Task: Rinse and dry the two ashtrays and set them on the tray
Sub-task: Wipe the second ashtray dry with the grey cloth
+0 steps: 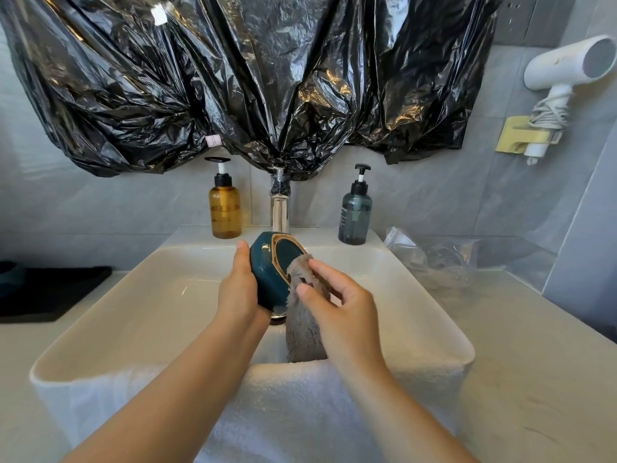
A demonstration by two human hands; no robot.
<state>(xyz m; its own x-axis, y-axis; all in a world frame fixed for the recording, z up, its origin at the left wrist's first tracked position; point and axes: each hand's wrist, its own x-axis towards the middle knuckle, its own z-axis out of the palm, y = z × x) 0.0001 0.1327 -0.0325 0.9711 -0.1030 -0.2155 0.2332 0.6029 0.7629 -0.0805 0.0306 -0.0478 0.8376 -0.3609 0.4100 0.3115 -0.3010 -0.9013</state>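
Observation:
Over the white sink (160, 295) my left hand (238, 285) grips a dark teal ashtray (268, 265), tilted on its side with its brown-rimmed underside facing right. My right hand (337, 302) holds a grey fluffy cloth (302, 322) and presses its top end against the ashtray's rim. The cloth hangs down into the basin. At the far left a black tray (50, 292) lies on the counter, and a dark teal object (10, 272), partly cut off by the frame edge, sits on it.
A chrome tap (279, 208) stands behind the sink between an amber pump bottle (225, 208) and a blue-grey pump bottle (355, 215). A white towel (283, 406) drapes over the sink's front edge. A crumpled clear bag (434, 259) lies on the right counter. Black plastic (250, 78) covers the wall above.

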